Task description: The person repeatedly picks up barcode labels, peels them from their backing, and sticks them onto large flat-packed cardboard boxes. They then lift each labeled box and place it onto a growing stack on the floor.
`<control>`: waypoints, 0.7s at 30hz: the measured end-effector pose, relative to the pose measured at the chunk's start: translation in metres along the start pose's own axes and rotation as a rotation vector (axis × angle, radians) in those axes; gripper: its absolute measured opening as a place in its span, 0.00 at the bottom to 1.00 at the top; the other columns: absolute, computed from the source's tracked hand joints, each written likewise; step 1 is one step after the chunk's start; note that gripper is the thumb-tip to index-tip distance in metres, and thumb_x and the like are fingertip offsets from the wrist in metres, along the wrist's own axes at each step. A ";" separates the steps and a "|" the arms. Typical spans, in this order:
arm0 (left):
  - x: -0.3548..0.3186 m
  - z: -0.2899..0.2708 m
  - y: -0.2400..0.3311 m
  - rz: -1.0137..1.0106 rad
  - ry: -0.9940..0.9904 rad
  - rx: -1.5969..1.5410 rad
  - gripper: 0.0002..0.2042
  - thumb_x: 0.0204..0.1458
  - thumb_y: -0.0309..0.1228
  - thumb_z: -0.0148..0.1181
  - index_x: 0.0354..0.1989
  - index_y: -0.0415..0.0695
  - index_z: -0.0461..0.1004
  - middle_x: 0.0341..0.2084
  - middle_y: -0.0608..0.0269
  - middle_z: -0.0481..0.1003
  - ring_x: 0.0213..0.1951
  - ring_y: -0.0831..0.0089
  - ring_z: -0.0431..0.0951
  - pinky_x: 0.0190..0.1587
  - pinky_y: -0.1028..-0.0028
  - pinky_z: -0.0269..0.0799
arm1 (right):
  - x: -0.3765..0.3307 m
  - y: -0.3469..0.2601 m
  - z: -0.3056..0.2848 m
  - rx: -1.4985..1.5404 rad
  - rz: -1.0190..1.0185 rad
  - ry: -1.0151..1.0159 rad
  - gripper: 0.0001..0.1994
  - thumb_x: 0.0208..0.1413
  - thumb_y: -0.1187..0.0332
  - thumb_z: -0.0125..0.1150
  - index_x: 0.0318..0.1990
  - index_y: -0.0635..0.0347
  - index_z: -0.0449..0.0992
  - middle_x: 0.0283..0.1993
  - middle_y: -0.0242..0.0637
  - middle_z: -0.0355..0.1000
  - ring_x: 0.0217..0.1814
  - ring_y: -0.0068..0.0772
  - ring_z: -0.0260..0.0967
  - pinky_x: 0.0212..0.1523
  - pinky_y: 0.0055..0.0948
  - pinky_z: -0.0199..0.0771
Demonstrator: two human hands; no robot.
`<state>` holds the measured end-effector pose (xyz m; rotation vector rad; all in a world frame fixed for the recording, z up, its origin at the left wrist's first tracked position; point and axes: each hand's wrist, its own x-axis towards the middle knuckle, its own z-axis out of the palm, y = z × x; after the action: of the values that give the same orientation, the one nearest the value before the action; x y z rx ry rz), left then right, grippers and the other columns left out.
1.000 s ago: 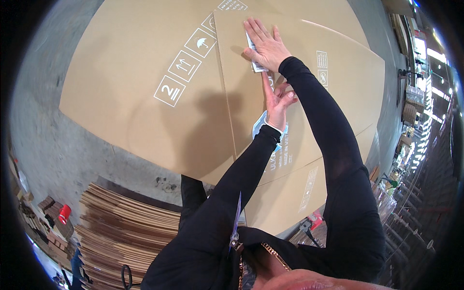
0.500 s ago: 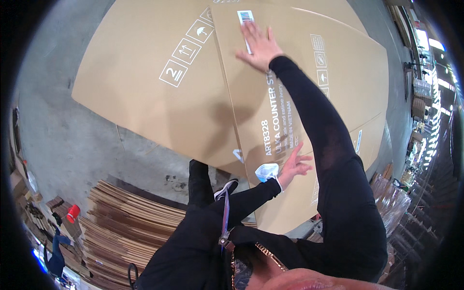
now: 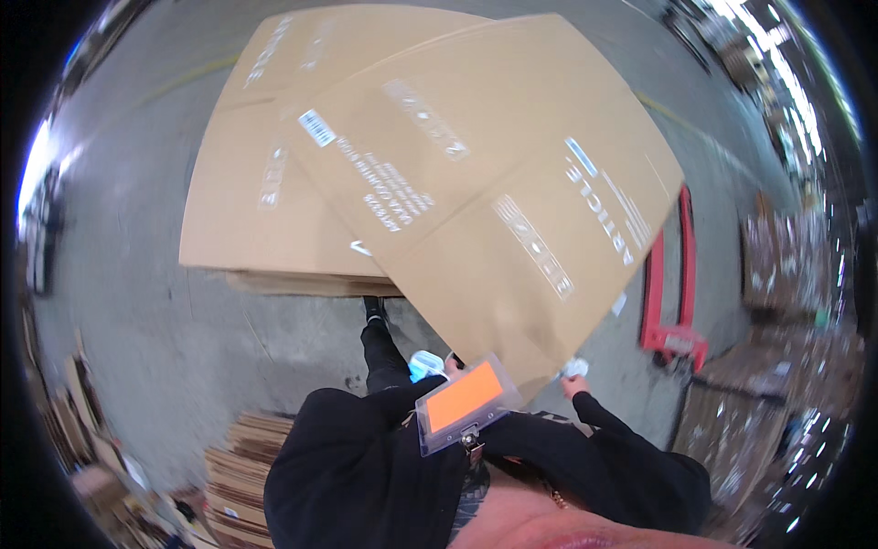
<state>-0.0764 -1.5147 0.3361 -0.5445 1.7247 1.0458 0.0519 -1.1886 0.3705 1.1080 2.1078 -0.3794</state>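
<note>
A large flattened cardboard box (image 3: 512, 165) with white printing lies slanted across another flattened box (image 3: 229, 201), its near end drawn toward my body. My left hand (image 3: 453, 366) grips its near left edge, with the fingers partly hidden by the hanging badge. A blue-and-white item (image 3: 426, 366) sits at that wrist; its kind is unclear. My right hand (image 3: 574, 385) is closed at the near right edge of the same sheet. Something whitish (image 3: 574, 368) shows at its fingertips, too blurred to name.
A clear badge holder with an orange card (image 3: 466, 403) hangs before me. On the right stand a red pallet jack (image 3: 677, 339) and wrapped pallets of goods (image 3: 786, 265). Stacked flat cardboard (image 3: 242, 485) lies at the lower left. Grey concrete floor (image 3: 119, 302) surrounds the boxes.
The top sheet has turned and come toward me, slanting over the one below. My right hand has left its flat top for the near right edge; my left hand has moved to the near left edge.
</note>
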 end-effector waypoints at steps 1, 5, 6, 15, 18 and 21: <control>-0.006 0.006 0.007 0.015 0.071 0.040 0.33 0.42 0.34 0.63 0.58 0.41 0.56 0.43 0.47 0.70 0.48 0.57 0.71 0.53 0.58 0.63 | 0.003 0.029 0.017 0.149 0.096 0.262 0.34 0.46 0.41 0.62 0.47 0.67 0.73 0.45 0.54 0.74 0.46 0.44 0.74 0.47 0.41 0.73; -0.007 -0.015 0.021 0.535 0.379 0.217 0.38 0.33 0.33 0.64 0.57 0.42 0.56 0.46 0.42 0.65 0.51 0.50 0.66 0.54 0.55 0.61 | 0.035 0.034 0.080 1.175 0.327 -0.286 0.38 0.45 0.40 0.64 0.53 0.66 0.69 0.51 0.48 0.71 0.51 0.50 0.70 0.47 0.58 0.68; -0.010 -0.023 0.020 0.577 0.471 0.373 0.39 0.31 0.33 0.64 0.58 0.43 0.56 0.46 0.42 0.65 0.51 0.48 0.67 0.54 0.54 0.62 | 0.031 0.014 0.093 1.431 0.331 -0.405 0.36 0.46 0.41 0.64 0.53 0.66 0.70 0.50 0.47 0.72 0.50 0.49 0.70 0.46 0.59 0.68; -0.043 -0.120 0.069 0.847 0.446 1.447 0.54 0.32 0.42 0.70 0.70 0.52 0.41 0.66 0.44 0.47 0.67 0.45 0.48 0.64 0.44 0.46 | -0.036 0.025 0.071 1.723 -0.145 0.014 0.18 0.47 0.75 0.66 0.48 0.69 0.73 0.45 0.42 0.75 0.43 0.37 0.75 0.43 0.35 0.75; -0.046 -0.126 0.099 1.136 0.473 1.441 0.53 0.33 0.43 0.73 0.69 0.55 0.45 0.66 0.48 0.50 0.68 0.47 0.47 0.64 0.40 0.43 | -0.074 0.071 -0.008 1.583 -0.275 0.076 0.16 0.50 0.72 0.63 0.46 0.70 0.73 0.44 0.42 0.75 0.41 0.35 0.75 0.42 0.33 0.76; -0.067 -0.163 0.135 1.509 0.681 1.134 0.35 0.38 0.30 0.66 0.61 0.48 0.63 0.59 0.44 0.63 0.63 0.47 0.58 0.64 0.43 0.46 | -0.136 0.069 -0.116 1.639 -0.493 0.093 0.14 0.54 0.68 0.57 0.45 0.68 0.74 0.41 0.39 0.75 0.41 0.32 0.74 0.42 0.31 0.75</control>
<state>-0.2373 -1.5886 0.4702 1.5035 2.9468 0.4931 0.1058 -1.1654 0.5533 1.2720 1.8566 -2.5837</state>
